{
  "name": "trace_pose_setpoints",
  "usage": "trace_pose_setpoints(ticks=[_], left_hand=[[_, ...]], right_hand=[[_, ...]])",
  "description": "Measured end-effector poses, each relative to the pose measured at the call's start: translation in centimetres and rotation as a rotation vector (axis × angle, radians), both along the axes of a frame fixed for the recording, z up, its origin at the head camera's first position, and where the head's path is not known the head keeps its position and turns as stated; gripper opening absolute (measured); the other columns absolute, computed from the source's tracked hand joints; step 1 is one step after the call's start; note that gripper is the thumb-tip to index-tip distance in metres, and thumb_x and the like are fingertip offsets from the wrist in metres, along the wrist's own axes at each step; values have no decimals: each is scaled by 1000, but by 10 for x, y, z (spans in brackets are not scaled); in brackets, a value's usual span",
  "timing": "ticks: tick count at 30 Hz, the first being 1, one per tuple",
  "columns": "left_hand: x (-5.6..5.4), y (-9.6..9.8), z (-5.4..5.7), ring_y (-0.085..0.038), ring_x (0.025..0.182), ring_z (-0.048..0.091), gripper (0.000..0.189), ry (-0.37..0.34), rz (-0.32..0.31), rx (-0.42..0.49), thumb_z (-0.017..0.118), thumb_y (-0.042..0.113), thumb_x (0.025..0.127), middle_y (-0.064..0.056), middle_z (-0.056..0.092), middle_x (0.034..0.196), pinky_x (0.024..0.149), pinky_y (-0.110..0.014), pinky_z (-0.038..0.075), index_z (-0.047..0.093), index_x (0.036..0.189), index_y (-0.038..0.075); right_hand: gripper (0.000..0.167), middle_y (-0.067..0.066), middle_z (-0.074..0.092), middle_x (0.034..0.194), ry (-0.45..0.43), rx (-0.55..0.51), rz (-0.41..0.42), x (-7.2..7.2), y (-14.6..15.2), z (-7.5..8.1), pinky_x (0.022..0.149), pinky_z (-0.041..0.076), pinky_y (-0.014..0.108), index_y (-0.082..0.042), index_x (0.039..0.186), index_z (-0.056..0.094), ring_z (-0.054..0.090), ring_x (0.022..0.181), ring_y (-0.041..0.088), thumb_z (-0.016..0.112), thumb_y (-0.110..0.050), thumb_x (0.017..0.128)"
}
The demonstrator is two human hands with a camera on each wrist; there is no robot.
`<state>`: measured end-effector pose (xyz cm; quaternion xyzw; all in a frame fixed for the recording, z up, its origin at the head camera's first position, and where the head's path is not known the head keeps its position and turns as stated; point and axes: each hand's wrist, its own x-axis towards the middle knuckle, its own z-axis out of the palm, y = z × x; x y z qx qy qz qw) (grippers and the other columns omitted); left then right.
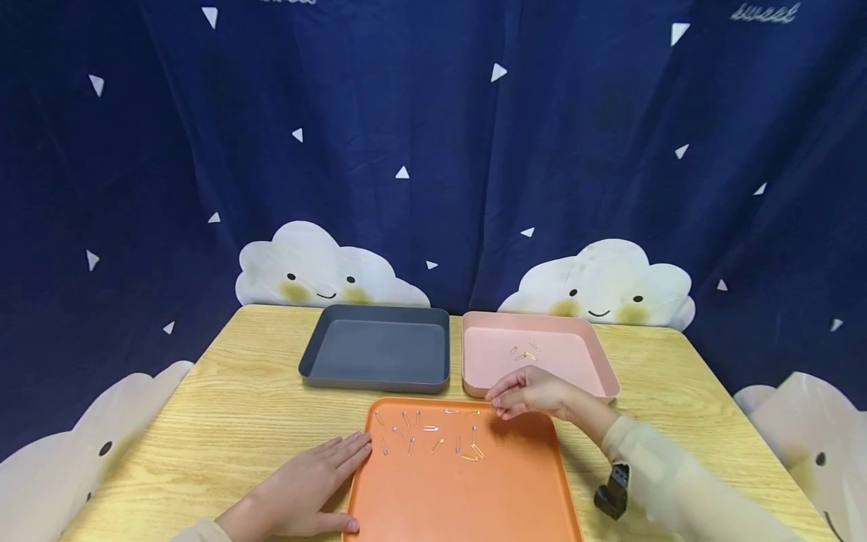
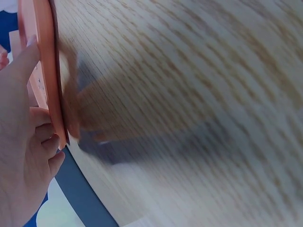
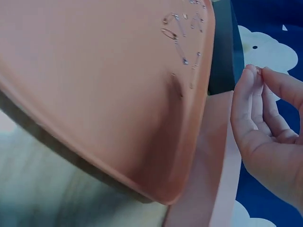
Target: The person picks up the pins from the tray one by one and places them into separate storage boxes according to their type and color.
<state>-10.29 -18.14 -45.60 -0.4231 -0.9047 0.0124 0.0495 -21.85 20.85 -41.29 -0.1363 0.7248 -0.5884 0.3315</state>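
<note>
My right hand (image 1: 535, 393) is raised over the far right corner of the orange tray (image 1: 460, 497), close to the near wall of the pink tray (image 1: 542, 324). Its thumb and fingertips pinch a small gold safety pin (image 3: 258, 70), mostly hidden by the fingers. My left hand (image 1: 308, 482) rests at the orange tray's left edge, fingers extended and thumb touching the rim. Several silver safety pins (image 1: 430, 428) and some gold safety pins (image 1: 478, 451) lie scattered over the far half of the orange tray. Several gold pins (image 1: 526, 356) lie inside the pink tray.
Left of the pink tray stands a dark grey tray (image 1: 382, 350) with a bare floor. All three trays sit on a wood-grain table (image 1: 223, 406). Behind it hangs a dark blue curtain (image 1: 406, 98) with clouds. A black device (image 1: 612, 491) is strapped at the right wrist.
</note>
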Motion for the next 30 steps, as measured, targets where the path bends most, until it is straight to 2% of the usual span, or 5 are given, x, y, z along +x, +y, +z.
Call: trace_pose_setpoints(ticks=[7, 12, 18, 25, 30], left_hand=[[0, 0, 1, -25, 136, 48, 91, -15, 2, -4, 35, 74, 88, -13, 45, 149, 105, -40, 47, 42, 144, 3], [0, 0, 1, -25, 136, 48, 91, -11, 1, -5, 35, 74, 88, -13, 45, 149, 105, -40, 47, 42, 144, 2], [0, 0, 2, -25, 136, 47, 91, -13, 4, -5, 35, 74, 88, -13, 45, 149, 105, -39, 47, 42, 144, 3], [0, 0, 2, -25, 137, 47, 91, -28, 13, -8, 35, 74, 88, -13, 44, 150, 106, -40, 46, 41, 144, 3], [-1, 0, 1, -25, 136, 48, 90, -5, 1, 0, 36, 74, 88, -13, 45, 149, 105, -39, 47, 42, 144, 2]], right_hand=[[33, 0, 72, 78, -46, 3, -37, -12, -1, 12, 74, 60, 24, 22, 113, 57, 68, 72, 9, 61, 1, 88], [23, 0, 72, 79, -55, -1, -65, -21, 1, 19, 74, 59, 22, 13, 106, 65, 68, 74, 8, 61, -1, 89], [30, -1, 72, 81, -21, 46, -68, -36, 7, 24, 79, 59, 23, 19, 113, 59, 68, 77, 8, 60, 2, 89], [19, -3, 73, 84, -62, 85, -54, -59, 21, 36, 83, 58, 25, 5, 107, 66, 68, 80, 6, 60, 2, 89], [33, -3, 72, 86, -86, 81, -79, -73, 30, 41, 83, 58, 24, 14, 121, 54, 68, 82, 7, 57, 3, 91]])
